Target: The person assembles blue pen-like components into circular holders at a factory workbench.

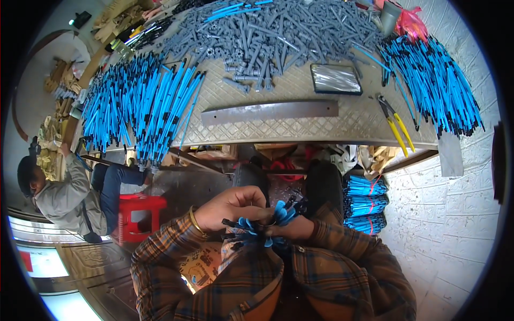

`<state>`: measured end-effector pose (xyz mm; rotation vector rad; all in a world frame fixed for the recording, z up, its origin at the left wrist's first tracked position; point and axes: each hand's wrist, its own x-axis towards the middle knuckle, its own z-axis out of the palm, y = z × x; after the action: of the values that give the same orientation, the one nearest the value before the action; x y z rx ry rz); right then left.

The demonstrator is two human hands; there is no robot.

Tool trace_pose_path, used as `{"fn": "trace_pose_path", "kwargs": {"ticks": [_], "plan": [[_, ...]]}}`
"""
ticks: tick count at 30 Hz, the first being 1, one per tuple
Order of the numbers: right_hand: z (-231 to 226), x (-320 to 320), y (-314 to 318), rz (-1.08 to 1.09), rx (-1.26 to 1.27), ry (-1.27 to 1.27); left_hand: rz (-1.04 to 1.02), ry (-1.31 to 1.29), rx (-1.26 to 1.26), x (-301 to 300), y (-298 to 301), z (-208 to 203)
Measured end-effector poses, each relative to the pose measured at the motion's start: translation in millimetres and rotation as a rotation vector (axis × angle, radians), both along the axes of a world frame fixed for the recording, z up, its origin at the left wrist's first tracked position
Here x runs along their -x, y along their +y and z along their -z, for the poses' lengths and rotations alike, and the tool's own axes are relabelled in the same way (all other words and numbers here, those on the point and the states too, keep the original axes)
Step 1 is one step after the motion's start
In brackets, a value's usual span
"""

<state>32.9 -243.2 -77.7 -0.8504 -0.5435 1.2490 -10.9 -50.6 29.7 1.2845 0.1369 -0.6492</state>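
Over my lap, both hands meet at a bundle of thin blue rods with black ends (286, 212), which fan out on either side of my fingers. My left hand (235, 207), a bangle at its wrist, has thumb and fingers pinched together at the middle of the bundle. Closed around the bundle from the other side is my right hand (294, 229). Whether a band or tie sits between the fingertips is too small to tell.
Grey plastic parts (267, 37) are heaped on the table (225, 85). Loose blue rods lie in a left pile (123, 101) and a right pile (433, 85). Nearby are a metal bar (270, 111), yellow-handled pliers (395, 125), a tray of pins (336, 78) and tied bundles (365, 206). A person (69, 198) sits left.
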Motion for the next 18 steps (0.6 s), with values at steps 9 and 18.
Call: {"fn": "trace_pose_path", "kwargs": {"ticks": [9, 18], "plan": [[11, -11, 1, -0.101, -0.062, 0.055, 0.142, -0.01, 0.13, -8, 11, 9], [34, -20, -5, -0.114, -0.226, 0.02, -0.369, -0.565, -0.725, -122, 53, -17]]}}
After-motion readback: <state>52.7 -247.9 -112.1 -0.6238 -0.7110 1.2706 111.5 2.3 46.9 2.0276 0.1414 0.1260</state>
